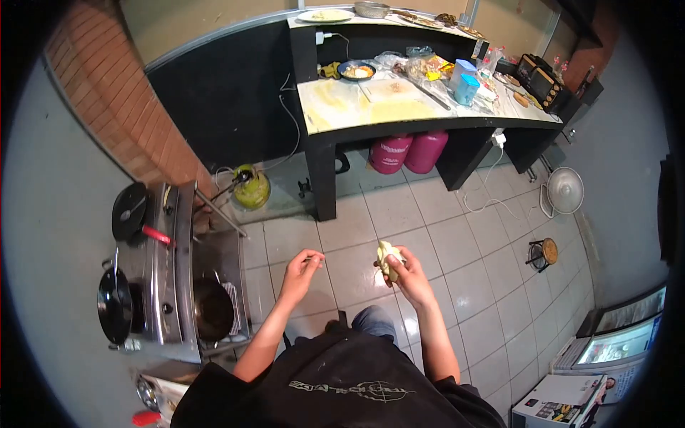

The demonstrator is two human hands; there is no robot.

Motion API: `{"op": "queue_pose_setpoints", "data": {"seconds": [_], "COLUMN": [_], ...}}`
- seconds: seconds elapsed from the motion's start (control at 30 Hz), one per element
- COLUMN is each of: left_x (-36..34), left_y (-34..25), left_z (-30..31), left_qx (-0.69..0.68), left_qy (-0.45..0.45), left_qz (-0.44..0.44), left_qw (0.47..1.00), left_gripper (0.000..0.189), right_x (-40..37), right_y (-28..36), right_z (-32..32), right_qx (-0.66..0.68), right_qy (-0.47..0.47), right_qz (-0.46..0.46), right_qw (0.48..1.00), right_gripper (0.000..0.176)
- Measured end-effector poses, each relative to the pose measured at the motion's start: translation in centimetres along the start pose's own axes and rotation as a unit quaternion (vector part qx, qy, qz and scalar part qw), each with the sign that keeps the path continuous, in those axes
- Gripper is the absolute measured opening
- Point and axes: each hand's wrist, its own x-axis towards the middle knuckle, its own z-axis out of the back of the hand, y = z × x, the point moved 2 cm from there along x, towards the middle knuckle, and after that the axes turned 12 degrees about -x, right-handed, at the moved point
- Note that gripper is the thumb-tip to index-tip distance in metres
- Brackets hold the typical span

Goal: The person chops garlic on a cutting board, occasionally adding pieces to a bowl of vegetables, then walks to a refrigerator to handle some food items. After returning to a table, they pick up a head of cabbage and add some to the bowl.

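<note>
In my right hand (408, 274) is a crumpled, pale yellow-green lump (386, 260), gripped between thumb and fingers. Its exact kind is hard to make out; a thin tip sticks up from it, and darker parts show below. My left hand (302, 272) hovers to the left, apart from the lump, its fingers curled in toward the thumb with nothing visible between them. Both hands are held in front of my body, above the tiled floor.
A counter (342, 118) ahead bears a bowl of food (356, 70), a knife (430, 95) and blue-lidded containers (467, 88). At left stands a metal stove (165, 285) with pans. A green gas cylinder (252, 190), a stool (548, 251) and a fan (565, 190) stand on the floor.
</note>
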Motion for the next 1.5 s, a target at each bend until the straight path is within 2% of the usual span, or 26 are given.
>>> {"op": "queue_pose_setpoints", "data": {"seconds": [0.07, 0.2, 0.33, 0.43, 0.53, 0.67, 0.73, 0.8, 0.87, 0.93, 0.97, 1.0, 1.07, 1.1, 1.13, 1.2, 1.23, 1.27, 1.33, 1.37, 1.4, 1.47, 1.5], "left_x": [5.0, 13.6, 20.9, 25.9, 31.5, 37.9, 41.7, 44.9, 48.6, 52.0, 53.3, 54.5, 56.1, 56.8, 57.3, 58.2, 58.6, 59.1, 60.1, 60.8, 61.6, 63.3, 64.2], "left_y": [-1.4, -0.8, 0.7, 1.1, -0.1, -0.6, -0.2, 0.2, 0.8, 0.5, 0.2, 0.1, 0.2, 0.4, 0.5, 0.9, 0.9, 0.8, 0.6, 0.5, 0.4, 0.1, -0.1], "left_z": [-0.6, -0.3, 0.9, 1.1, 0.6, 0.8, 1.1, 1.3, 2.2, 2.5, 2.8, 3.2, 4.0, 4.4, 4.7, 5.2, 5.3, 5.1, 4.2, 3.5, 2.6, 0.1, -1.5], "left_qx": [0.016, -0.003, -0.01, -0.018, -0.029, -0.01, -0.001, -0.03, -0.046, -0.04, -0.044, -0.045, -0.059, -0.059, -0.055, -0.052, -0.05, -0.049, -0.042, -0.037, -0.032, -0.026, -0.024], "left_qy": [0.061, 0.045, -0.02, -0.116, -0.128, -0.158, -0.147, -0.124, -0.104, -0.097, -0.101, -0.101, -0.107, -0.107, -0.116, -0.124, -0.122, -0.121, -0.116, -0.115, -0.111, -0.089, -0.057], "left_qz": [-0.009, -0.002, -0.003, 0.024, 0.034, 0.037, 0.041, 0.046, 0.055, 0.053, 0.057, 0.061, 0.054, 0.06, 0.073, 0.092, 0.089, 0.086, 0.088, 0.093, 0.096, 0.101, 0.093], "left_qw": [0.998, 0.999, 1.0, 0.993, 0.991, 0.987, 0.988, 0.991, 0.992, 0.993, 0.992, 0.992, 0.991, 0.991, 0.989, 0.987, 0.987, 0.988, 0.988, 0.988, 0.989, 0.99, 0.994], "left_gripper": [0.024, 0.024, 0.02, 0.019, 0.019, 0.019, 0.017, 0.017, 0.017, 0.017, 0.017, 0.017, 0.017, 0.017, 0.016, 0.016, 0.016, 0.016, 0.016, 0.016, 0.016, 0.016, 0.016], "right_x": [4.2, 14.4, 26.5, 35.9, 45.5, 58.7, 64.5, 69.3, 74.7, 78.6, 80.6, 82.4, 85.7, 87.5, 88.1, 88.7, 89.1, 88.1, 85.0, 83.6, 81.8, 77.2, 74.5], "right_y": [1.4, 3.6, 7.7, 12.1, 15.6, 17.2, 18.4, 19.9, 19.5, 20.4, 20.7, 20.8, 20.4, 20.3, 20.0, 19.6, 20.2, 21.2, 23.1, 23.3, 23.4, 23.7, 23.5], "right_z": [1.7, 5.9, 10.0, 12.4, 14.5, 16.8, 17.5, 17.6, 17.6, 16.5, 16.0, 15.5, 14.7, 14.5, 14.4, 14.5, 15.0, 14.9, 15.3, 16.2, 17.3, 19.8, 21.3], "right_qx": [0.028, 0.066, 0.051, 0.035, -0.022, -0.1, -0.236, -0.326, -0.36, -0.483, -0.497, -0.497, -0.546, -0.57, -0.571, -0.633, -0.585, -0.585, -0.57, -0.561, -0.559, -0.517, -0.518], "right_qy": [0.008, 0.005, 0.021, 0.026, -0.004, 0.025, 0.001, 0.021, 0.003, -0.024, -0.004, -0.003, 0.018, 0.073, 0.075, 0.019, 0.062, 0.062, -0.031, -0.061, -0.071, -0.042, -0.054], "right_qz": [0.013, 0.029, 0.062, 0.083, 0.067, 0.092, 0.129, 0.122, 0.101, 0.241, 0.191, 0.187, 0.238, 0.244, 0.239, 0.279, 0.297, 0.291, 0.278, 0.305, 0.302, 0.25, 0.243], "right_qw": [1.0, 0.997, 0.996, 0.996, 0.997, 0.99, 0.963, 0.937, 0.927, 0.841, 0.846, 0.847, 0.803, 0.781, 0.782, 0.722, 0.752, 0.754, 0.772, 0.767, 0.769, 0.818, 0.818], "right_gripper": [0.029, 0.028, 0.029, 0.027, 0.031, 0.038, 0.041, 0.045, 0.049, 0.051, 0.051, 0.051, 0.052, 0.054, 0.054, 0.052, 0.047, 0.047, 0.043, 0.035, 0.035, 0.028, 0.026]}}
